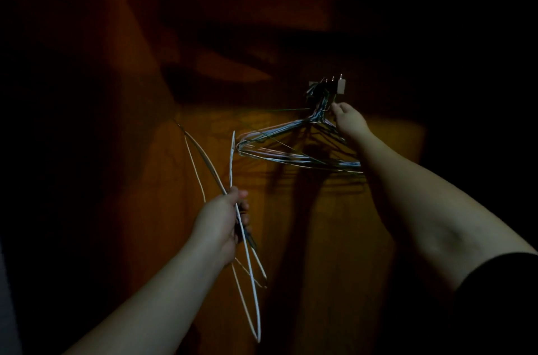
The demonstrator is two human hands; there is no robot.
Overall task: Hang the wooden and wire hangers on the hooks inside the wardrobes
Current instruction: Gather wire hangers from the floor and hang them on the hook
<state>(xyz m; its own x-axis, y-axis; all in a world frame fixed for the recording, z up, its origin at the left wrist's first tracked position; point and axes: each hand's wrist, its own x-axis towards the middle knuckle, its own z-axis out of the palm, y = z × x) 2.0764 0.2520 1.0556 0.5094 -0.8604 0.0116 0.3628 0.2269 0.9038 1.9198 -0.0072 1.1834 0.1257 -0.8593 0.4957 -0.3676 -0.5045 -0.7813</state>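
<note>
- Head view: left hand (221, 221) has its fingers curled round a few wire hangers (247, 267), which fan out above and below the fist.
- Right hand (348, 119) pinches near the necks of the hung bunch (291, 148), just below the hooks (334, 84).
- Judgement: the wire is light, springy and tangle-prone; take each hanger at its neck.

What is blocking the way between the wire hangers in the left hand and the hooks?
The hooks already carry a bundle of hung hangers, and the right hand is at its necks. Both lie between the held hangers and the hooks.
</note>
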